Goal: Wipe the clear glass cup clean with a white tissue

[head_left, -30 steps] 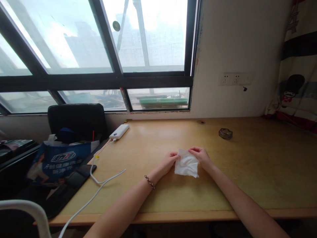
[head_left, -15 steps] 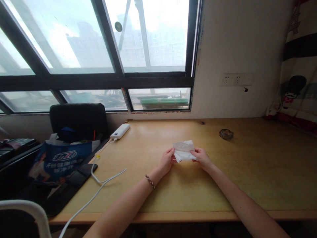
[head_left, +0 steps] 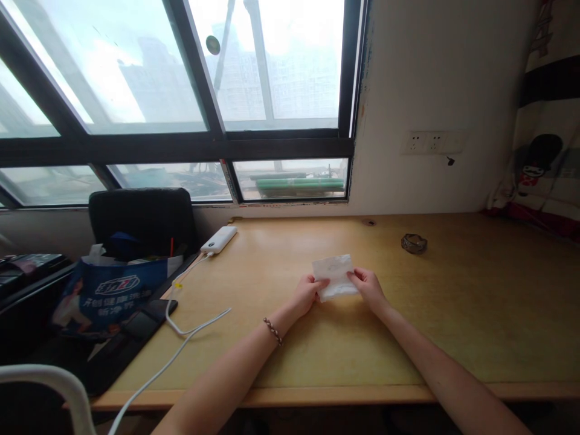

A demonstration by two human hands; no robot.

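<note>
A thin white tissue point(head_left: 335, 277), creased and roughly square, is held up over the wooden desk point(head_left: 290, 356) between both hands. My left hand point(head_left: 309, 292) pinches its left edge, the thumb lying on the front face. On the opposite side, my right hand point(head_left: 368, 285) grips the right edge between thumb and fingers. The fingers behind the sheet are mostly hidden. A braided bracelet point(head_left: 273, 331) circles my left wrist.
At the desk's back left lies a white power bank point(head_left: 219, 240) with a white cable point(head_left: 199, 328) trailing forward. A dark patterned ring-shaped object point(head_left: 414, 243) sits at the back right. Left of the desk, a blue bag point(head_left: 113, 296) rests by a black chair point(head_left: 142, 220).
The tissue's front now looks flatter, its fold line less marked. My left thumb has slid inward onto its face; the right hand stays almost in place.
</note>
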